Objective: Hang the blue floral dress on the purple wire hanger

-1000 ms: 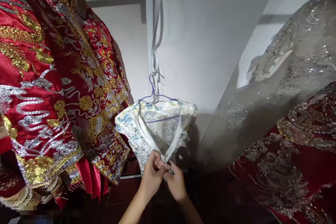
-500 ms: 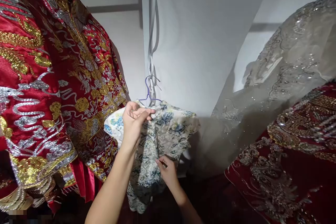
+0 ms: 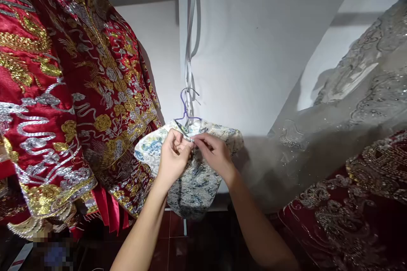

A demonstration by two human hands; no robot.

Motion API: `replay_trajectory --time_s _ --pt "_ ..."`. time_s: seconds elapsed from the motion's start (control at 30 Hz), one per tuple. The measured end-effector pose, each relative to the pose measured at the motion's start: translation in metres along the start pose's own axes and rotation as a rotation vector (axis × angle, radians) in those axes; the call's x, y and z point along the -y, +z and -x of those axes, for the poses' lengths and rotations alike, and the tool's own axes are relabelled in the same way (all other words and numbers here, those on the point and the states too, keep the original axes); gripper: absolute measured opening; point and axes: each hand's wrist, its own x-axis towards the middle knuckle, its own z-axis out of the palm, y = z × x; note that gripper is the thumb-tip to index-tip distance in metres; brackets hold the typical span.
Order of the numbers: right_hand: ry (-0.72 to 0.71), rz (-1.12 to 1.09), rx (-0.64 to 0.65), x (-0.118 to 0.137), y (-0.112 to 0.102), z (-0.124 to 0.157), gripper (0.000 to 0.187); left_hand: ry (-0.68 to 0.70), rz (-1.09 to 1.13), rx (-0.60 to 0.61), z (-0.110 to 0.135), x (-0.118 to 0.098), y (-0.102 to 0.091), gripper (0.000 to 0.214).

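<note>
A small white garment with a blue floral print hangs on a purple wire hanger, which is hooked to a white strap coming down the wall. My left hand and my right hand meet at the garment's collar, just below the hanger's hook. Both pinch the cloth at the neckline, fingers closed, thumbs facing each other. What lies between the fingertips is too small to make out beyond the fabric edge.
A red robe with gold and silver embroidery hangs close on the left. A sheer beaded grey gown and a dark red embroidered garment fill the right. White wall stands behind; dark red floor tiles lie below.
My right hand has risen from the garment's lower part to the collar, joining the left there. A second ago both hands held the bottom hem bunched; the garment now hangs down.
</note>
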Motion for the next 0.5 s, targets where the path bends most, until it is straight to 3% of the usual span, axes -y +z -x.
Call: replay_trajectory --time_s 0.13,0.33,0.5 --pt "-0.002 0.034 -0.031 0.006 0.009 -0.012 0.020 -0.035 -0.051 -0.019 0.012 0.004 -0.005 0.030" --pt "0.044 0.082 0.161 0.014 0.011 -0.009 0.022 0.063 -0.073 -0.143 0.017 0.002 -0.021 0.032" --pt "-0.073 0.152 0.037 0.019 0.013 -0.009 0.020 0.028 -0.013 -0.080 0.016 0.002 -0.023 0.032"
